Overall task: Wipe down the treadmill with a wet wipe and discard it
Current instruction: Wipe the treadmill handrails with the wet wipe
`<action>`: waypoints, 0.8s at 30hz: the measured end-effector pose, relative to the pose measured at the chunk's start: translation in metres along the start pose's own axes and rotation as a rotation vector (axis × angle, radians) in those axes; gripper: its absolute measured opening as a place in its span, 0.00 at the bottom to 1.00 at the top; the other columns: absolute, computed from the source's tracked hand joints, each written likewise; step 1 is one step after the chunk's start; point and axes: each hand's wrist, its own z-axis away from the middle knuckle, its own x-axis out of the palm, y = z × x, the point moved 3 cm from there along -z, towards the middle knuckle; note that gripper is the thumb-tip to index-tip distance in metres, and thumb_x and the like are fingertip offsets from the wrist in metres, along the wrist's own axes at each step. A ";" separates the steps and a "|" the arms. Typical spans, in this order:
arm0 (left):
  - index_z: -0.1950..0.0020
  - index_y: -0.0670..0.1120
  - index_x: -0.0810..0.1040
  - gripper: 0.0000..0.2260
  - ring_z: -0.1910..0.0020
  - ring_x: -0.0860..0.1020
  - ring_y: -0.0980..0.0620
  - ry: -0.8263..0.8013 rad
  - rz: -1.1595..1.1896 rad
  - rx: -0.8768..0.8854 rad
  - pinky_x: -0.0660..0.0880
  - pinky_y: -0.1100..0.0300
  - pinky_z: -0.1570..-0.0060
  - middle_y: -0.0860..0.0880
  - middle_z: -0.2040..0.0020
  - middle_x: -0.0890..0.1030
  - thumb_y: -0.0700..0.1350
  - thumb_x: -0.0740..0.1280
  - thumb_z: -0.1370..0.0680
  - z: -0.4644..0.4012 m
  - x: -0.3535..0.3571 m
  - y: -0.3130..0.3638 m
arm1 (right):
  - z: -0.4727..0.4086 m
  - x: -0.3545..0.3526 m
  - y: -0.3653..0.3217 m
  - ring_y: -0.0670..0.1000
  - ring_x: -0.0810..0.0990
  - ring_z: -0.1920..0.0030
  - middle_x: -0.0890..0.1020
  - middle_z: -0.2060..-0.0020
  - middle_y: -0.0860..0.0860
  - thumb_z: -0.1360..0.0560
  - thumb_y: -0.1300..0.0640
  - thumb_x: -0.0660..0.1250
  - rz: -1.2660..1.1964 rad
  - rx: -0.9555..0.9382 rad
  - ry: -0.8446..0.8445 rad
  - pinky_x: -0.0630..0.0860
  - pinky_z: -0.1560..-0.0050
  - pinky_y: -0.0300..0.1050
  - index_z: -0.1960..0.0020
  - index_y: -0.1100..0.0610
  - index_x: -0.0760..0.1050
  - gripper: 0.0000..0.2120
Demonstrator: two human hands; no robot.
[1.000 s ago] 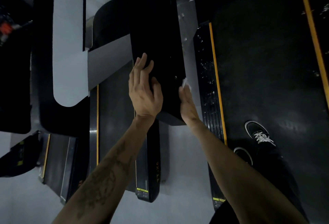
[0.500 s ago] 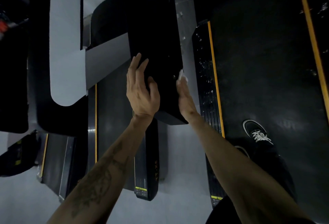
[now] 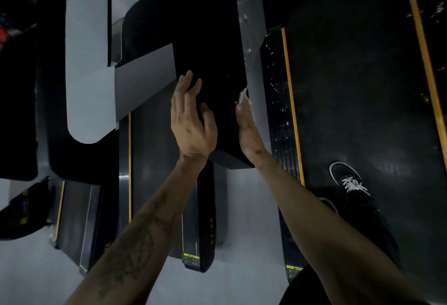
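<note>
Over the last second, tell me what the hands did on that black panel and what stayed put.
Both hands slid a little up the glossy black treadmill panel, away from the person: the right hand rubbing the white wet wipe along its right edge, the left hand flat on its face. Nothing was picked up or let go. The black laced shoe stayed on the belt.

The long flat treadmill arm panel is plain glossy black, and the small crumpled wet wipe at its right edge looks white, though it is mostly hidden. The wide treadmill belt is dull black with yellow-orange stripes along its sides, and the floor is pale grey. The low canvas shoe is black with white laces and a white sole edge, and the left forearm carries a dark tattoo pattern.
</note>
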 end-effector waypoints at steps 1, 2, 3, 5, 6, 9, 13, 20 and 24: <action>0.32 0.35 0.77 0.21 0.26 0.72 0.39 0.003 -0.001 0.007 0.71 0.39 0.31 0.39 0.28 0.74 0.39 0.58 0.23 0.000 0.000 0.000 | 0.008 0.002 0.003 0.41 0.41 0.18 0.45 0.17 0.41 0.18 0.30 0.47 0.007 -0.044 -0.010 0.42 0.18 0.60 0.18 0.34 0.43 0.31; 0.32 0.35 0.77 0.21 0.26 0.72 0.39 0.006 -0.001 0.014 0.71 0.38 0.31 0.39 0.28 0.74 0.39 0.58 0.23 0.000 0.000 0.000 | 0.020 0.004 0.009 0.39 0.41 0.19 0.44 0.17 0.40 0.16 0.33 0.48 0.010 -0.071 -0.017 0.42 0.18 0.58 0.21 0.30 0.43 0.27; 0.32 0.34 0.77 0.21 0.26 0.72 0.39 0.008 -0.001 0.018 0.71 0.38 0.32 0.39 0.28 0.74 0.39 0.58 0.23 0.001 0.000 -0.001 | 0.032 0.006 0.016 0.38 0.41 0.19 0.44 0.17 0.38 0.15 0.36 0.49 0.011 -0.083 -0.015 0.42 0.18 0.56 0.24 0.25 0.44 0.23; 0.32 0.34 0.77 0.21 0.26 0.71 0.39 0.011 -0.001 0.017 0.71 0.38 0.32 0.39 0.28 0.74 0.38 0.58 0.23 0.000 0.000 -0.001 | 0.048 0.008 0.029 0.37 0.42 0.19 0.43 0.18 0.36 0.14 0.39 0.50 0.025 -0.075 -0.015 0.43 0.18 0.53 0.27 0.20 0.43 0.23; 0.32 0.35 0.77 0.21 0.26 0.71 0.39 0.011 -0.002 0.016 0.71 0.38 0.31 0.39 0.27 0.75 0.39 0.58 0.23 0.000 -0.001 -0.001 | 0.048 0.008 0.035 0.37 0.42 0.19 0.43 0.18 0.36 0.15 0.37 0.49 0.032 -0.049 -0.011 0.43 0.18 0.53 0.26 0.21 0.42 0.23; 0.32 0.35 0.77 0.21 0.25 0.71 0.40 0.008 -0.004 0.011 0.70 0.38 0.31 0.39 0.27 0.75 0.39 0.58 0.23 0.001 0.000 -0.001 | 0.026 0.005 0.030 0.43 0.41 0.18 0.42 0.17 0.42 0.20 0.29 0.46 0.035 0.110 0.036 0.43 0.18 0.59 0.17 0.40 0.41 0.35; 0.33 0.34 0.77 0.21 0.25 0.71 0.40 0.020 0.004 0.018 0.70 0.38 0.30 0.39 0.28 0.75 0.40 0.58 0.23 0.001 0.001 -0.002 | -0.004 0.007 -0.007 0.46 0.39 0.18 0.43 0.16 0.46 0.21 0.27 0.44 0.044 0.092 0.038 0.41 0.19 0.59 0.16 0.42 0.43 0.38; 0.32 0.34 0.77 0.22 0.25 0.70 0.38 0.047 0.021 0.038 0.68 0.39 0.28 0.38 0.28 0.76 0.39 0.57 0.22 0.003 0.002 -0.005 | 0.044 0.004 0.020 0.37 0.41 0.19 0.44 0.18 0.38 0.13 0.43 0.49 0.073 -0.107 -0.036 0.41 0.17 0.55 0.18 0.35 0.45 0.25; 0.31 0.35 0.78 0.23 0.24 0.70 0.39 0.052 0.038 0.020 0.68 0.40 0.26 0.38 0.27 0.76 0.39 0.56 0.23 0.004 0.002 -0.006 | 0.025 0.006 0.007 0.42 0.41 0.18 0.44 0.17 0.42 0.25 0.23 0.42 0.047 0.105 0.023 0.41 0.18 0.59 0.17 0.41 0.42 0.42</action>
